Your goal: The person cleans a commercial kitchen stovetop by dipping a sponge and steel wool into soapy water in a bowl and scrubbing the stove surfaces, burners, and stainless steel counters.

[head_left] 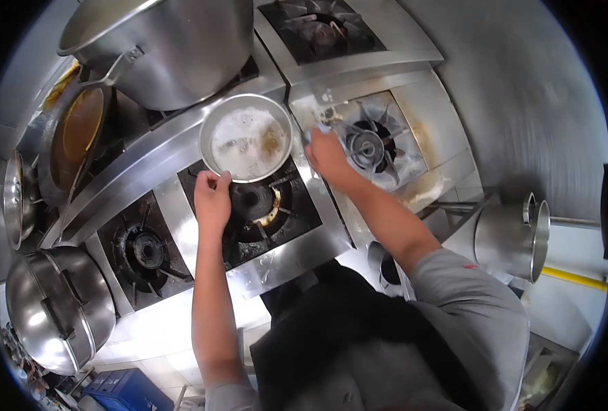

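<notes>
My left hand [213, 200] pinches the near rim of a round metal pan [206, 145], tilted slightly over the front burner. Foamy whitish liquid [248, 140] with a brownish patch fills the pan. To the right, my right hand [326, 154] is closed around a small pale blue-grey cloth or pad [322, 129], mostly covered by the fingers. It is on the steel stove top just left of a wet, greyish burner [369, 145].
A large stockpot [180, 55] stands at the back left. Beside it is a wok [79, 133] with brown liquid. Upturned metal bowls [61, 308] are at the left, a steel pot [506, 236] at the right. Another burner [143, 248] lies left, and a blue crate [127, 390] below.
</notes>
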{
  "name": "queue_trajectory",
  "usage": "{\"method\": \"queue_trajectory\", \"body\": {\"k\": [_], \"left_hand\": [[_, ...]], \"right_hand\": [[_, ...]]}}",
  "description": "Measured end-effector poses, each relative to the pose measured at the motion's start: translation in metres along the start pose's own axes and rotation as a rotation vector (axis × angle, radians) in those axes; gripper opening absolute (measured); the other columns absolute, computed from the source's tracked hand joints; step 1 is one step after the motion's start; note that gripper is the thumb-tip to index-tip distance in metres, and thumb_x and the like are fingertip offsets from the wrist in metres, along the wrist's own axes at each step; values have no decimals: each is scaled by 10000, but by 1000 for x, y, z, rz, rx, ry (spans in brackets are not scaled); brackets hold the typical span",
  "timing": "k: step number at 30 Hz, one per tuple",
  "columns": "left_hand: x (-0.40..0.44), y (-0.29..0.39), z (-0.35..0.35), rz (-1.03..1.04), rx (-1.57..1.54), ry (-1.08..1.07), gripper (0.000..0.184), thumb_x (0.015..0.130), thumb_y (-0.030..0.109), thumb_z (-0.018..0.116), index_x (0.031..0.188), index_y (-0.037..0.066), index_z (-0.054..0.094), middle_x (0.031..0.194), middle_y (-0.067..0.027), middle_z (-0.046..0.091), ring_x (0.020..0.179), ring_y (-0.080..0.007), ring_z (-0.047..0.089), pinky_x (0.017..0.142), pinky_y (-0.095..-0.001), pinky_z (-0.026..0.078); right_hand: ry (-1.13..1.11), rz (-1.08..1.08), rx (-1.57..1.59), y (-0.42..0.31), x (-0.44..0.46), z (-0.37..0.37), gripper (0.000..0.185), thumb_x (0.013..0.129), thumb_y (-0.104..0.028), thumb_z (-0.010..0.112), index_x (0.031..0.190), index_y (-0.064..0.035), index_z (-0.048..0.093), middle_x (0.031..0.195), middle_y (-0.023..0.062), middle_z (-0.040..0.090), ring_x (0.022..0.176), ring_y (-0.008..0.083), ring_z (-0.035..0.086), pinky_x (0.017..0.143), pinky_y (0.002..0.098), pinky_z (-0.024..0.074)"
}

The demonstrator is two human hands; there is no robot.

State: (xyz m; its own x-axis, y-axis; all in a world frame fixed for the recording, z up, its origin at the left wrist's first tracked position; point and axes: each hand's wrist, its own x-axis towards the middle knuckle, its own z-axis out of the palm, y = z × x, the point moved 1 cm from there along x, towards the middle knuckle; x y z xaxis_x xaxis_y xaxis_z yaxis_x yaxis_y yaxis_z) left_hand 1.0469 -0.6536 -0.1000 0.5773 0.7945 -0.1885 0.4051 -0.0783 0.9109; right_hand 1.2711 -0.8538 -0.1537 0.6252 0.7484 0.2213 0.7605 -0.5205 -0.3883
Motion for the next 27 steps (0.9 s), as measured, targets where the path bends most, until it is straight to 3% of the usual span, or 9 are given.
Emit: {"method": "queue_trajectory", "body": {"k": [2,6,8,12,14,18,21,23,27], "left_hand": [[2,-4,0,1,34,9,258,891,230,674,838,6,556,733,-79,585,695,-165,541,681,-320,452],[2,-2,-1,7,20,3,241,893,208,676,842,8,552,734,-68,588,703,-146,545,684,-304,446],[-1,2,1,20,-13,1,231,895,203,675,848,12,555,743,-57,596,707,-137,541,691,-299,443],[-2,3,-1,12,21,-18,221,900,201,672,861,15,561,761,-54,606,714,-134,539,697,-294,443],[-4,4,-3,-6,46,-38,221,902,203,672,866,14,562,766,-56,609,719,-134,540,699,-293,443],[-5,4,-2,24,41,-51,212,910,201,667,889,10,577,784,-62,616,742,-144,554,724,-299,453],[-12,7,-7,13,53,-80,208,910,196,668,903,6,584,809,-74,632,773,-156,575,755,-304,461],[-11,14,-7,-17,81,-114,206,906,186,675,922,-3,595,853,-94,660,825,-166,602,793,-303,467],[-7,12,-12,9,110,-150,214,909,186,675,969,-9,610,886,-90,662,832,-166,600,802,-301,467]], "right_hand": [[-54,-68,-114,-9,-59,-13,237,800,-126,648,962,27,569,813,198,660,782,379,639,861,476,427],[-71,-60,-207,-1,-7,7,267,816,-143,659,1009,27,589,840,181,651,799,356,653,848,503,420],[-86,152,-84,-3,34,10,234,849,-180,648,985,10,630,906,174,625,901,343,652,866,512,424],[-213,212,-164,-9,-27,-5,228,861,-236,656,912,-13,661,957,182,613,948,351,646,875,500,440],[-241,155,-347,2,-38,10,243,860,-270,661,867,-27,670,981,178,619,926,352,656,870,503,449],[-39,279,-157,11,33,17,238,854,-269,669,915,-40,683,1009,162,624,898,344,668,853,493,468],[-64,260,-223,3,-3,3,206,854,-247,657,921,-55,693,988,155,633,877,334,679,831,474,485],[-358,388,-374,-6,-46,1,173,841,-219,650,898,-62,696,985,158,639,854,334,683,800,434,501],[-254,405,-229,0,23,-1,187,849,-213,629,938,-61,690,1003,156,636,852,331,684,834,441,482]]}}
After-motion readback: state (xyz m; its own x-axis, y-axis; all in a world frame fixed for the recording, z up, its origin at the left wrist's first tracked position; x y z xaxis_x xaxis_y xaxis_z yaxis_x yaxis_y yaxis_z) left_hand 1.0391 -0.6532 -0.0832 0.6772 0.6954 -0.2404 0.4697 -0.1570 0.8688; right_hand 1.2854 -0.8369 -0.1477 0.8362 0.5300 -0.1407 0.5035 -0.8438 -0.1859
